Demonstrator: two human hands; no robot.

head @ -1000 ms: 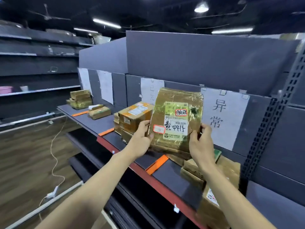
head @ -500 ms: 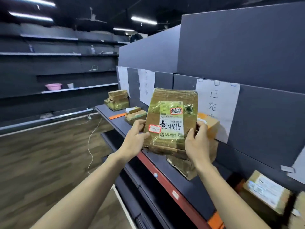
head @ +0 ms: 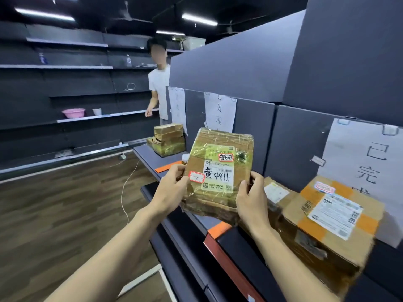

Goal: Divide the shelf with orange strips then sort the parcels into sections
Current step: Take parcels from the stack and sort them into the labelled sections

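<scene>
I hold a flat cardboard parcel [head: 220, 171] wrapped in shiny tape upright above the dark shelf [head: 152, 158]. It carries a white label with handwriting and two red-edged stickers. My left hand [head: 170, 190] grips its left edge and my right hand [head: 250, 199] grips its lower right edge. One orange strip [head: 220, 228] lies across the shelf just below the parcel, another orange strip [head: 165, 167] lies further left. A large box [head: 327, 225] with orange tape stands to the right, and a stack of parcels [head: 168, 138] sits at the shelf's far end.
White paper signs [head: 220, 112] with handwritten characters hang on the shelf's back panel; another paper sign [head: 370, 162] is at right. A person in a white shirt [head: 159, 83] stands beyond the shelf's end. A pink basin [head: 73, 112] rests on the far wall shelf. A white cable [head: 126, 188] trails over the wooden floor.
My view has swung left along the shelf with the parcel still in both hands. The person at the shelf's end has come into sight, and the orange-taped box is now at right.
</scene>
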